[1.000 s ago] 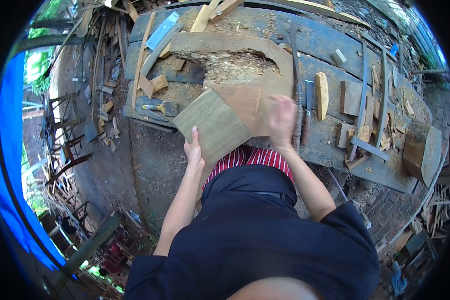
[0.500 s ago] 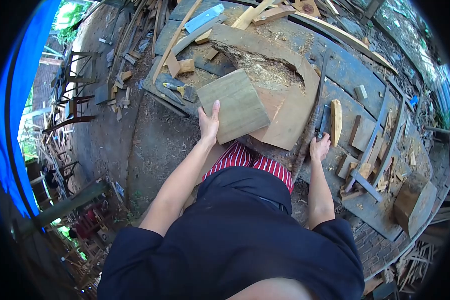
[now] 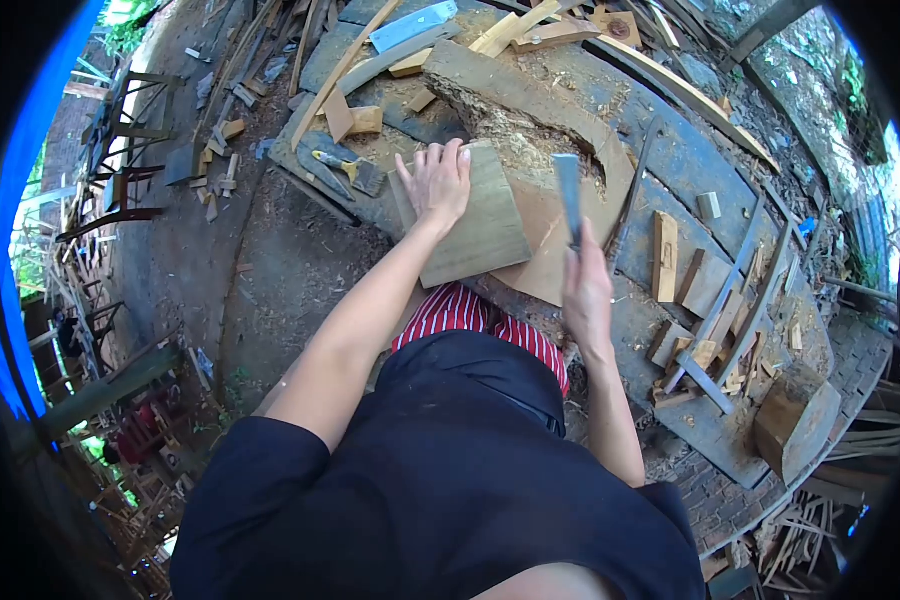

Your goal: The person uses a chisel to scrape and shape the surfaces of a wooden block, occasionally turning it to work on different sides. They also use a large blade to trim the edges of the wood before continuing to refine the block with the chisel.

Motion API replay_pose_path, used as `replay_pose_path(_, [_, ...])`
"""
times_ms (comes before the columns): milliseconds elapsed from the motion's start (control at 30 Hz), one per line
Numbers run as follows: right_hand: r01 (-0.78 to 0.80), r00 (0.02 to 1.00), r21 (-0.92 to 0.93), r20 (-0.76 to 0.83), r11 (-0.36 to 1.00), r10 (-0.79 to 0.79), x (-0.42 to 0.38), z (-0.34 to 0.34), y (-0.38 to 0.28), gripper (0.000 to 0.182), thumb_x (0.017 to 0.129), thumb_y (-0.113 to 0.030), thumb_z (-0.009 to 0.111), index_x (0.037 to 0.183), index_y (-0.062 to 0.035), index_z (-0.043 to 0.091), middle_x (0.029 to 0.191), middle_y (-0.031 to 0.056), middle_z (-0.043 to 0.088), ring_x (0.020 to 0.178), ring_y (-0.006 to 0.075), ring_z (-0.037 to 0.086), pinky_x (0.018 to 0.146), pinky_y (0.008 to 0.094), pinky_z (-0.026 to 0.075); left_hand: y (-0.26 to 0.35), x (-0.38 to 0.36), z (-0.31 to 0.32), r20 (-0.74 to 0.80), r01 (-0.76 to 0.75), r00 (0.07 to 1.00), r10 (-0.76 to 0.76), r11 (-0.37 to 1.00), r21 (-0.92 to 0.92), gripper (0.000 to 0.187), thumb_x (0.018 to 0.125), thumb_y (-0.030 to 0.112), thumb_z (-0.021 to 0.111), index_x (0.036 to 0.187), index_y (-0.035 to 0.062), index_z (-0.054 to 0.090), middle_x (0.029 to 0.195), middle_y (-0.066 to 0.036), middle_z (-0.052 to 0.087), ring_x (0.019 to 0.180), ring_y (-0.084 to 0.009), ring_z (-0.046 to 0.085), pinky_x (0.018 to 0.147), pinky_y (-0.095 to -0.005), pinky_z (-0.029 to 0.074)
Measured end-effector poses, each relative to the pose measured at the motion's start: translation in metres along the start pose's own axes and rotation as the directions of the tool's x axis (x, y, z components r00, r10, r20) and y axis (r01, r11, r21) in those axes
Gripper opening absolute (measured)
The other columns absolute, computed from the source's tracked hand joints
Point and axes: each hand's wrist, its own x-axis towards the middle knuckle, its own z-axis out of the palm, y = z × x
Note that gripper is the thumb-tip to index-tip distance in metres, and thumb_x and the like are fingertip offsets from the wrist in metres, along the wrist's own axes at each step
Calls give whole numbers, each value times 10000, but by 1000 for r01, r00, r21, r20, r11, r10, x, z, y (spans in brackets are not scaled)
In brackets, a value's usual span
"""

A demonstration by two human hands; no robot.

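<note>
A chisel [image 3: 569, 195] is in my right hand [image 3: 588, 290], its flat metal blade pointing away from me and its bright end raised over the work table. My fingers are closed around the handle, which they mostly hide. My left hand [image 3: 440, 185] lies palm down with fingers spread on a square wooden board [image 3: 478, 225], near its far edge. That board rests partly on a larger, rough-edged wood slab [image 3: 600, 150]. Below the near edge of the board are my legs in red-and-white striped cloth.
A paintbrush [image 3: 355, 170] lies left of the board. Wood blocks [image 3: 705, 280] and a frame saw [image 3: 740, 310] are on the right side of the table. A thick timber block [image 3: 798, 415] stands at the near right. Wood strips and sawdust cover the far side.
My right hand has lifted the chisel off the table and brought it left, toward the board. My left hand has shifted from the board's left edge onto its top face; the board has turned slightly.
</note>
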Motion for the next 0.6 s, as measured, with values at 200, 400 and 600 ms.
replay_pose_path(200, [63,887,-275,455,959,73,40,17,-50,541,1003,-175,458,1515,-98,301,1085,306,582,966,479,614,852,539,494,9,0,-1,-78,-18,997,23,998,66,297,1023,362,409,1141,188,618,1073,-60,597,1096,-288,540,1140,-632,169])
replay_pose_path(400, [137,913,-222,407,965,-36,49,21,-48,534,982,-147,486,1501,-119,361,949,284,600,779,468,645,718,542,523,10,1,-3,-88,-61,994,66,997,52,286,1016,336,429,1179,194,616,1035,-44,593,1059,-266,550,1104,-625,222])
replay_pose_path(600, [117,930,-300,367,947,2,39,33,-55,519,976,-108,486,1486,-107,389,934,299,619,788,468,647,714,531,517,12,1,-4,-82,-42,996,44,999,34,287,1010,328,442,1185,181,616,1032,-66,588,1050,-278,551,1084,-602,243])
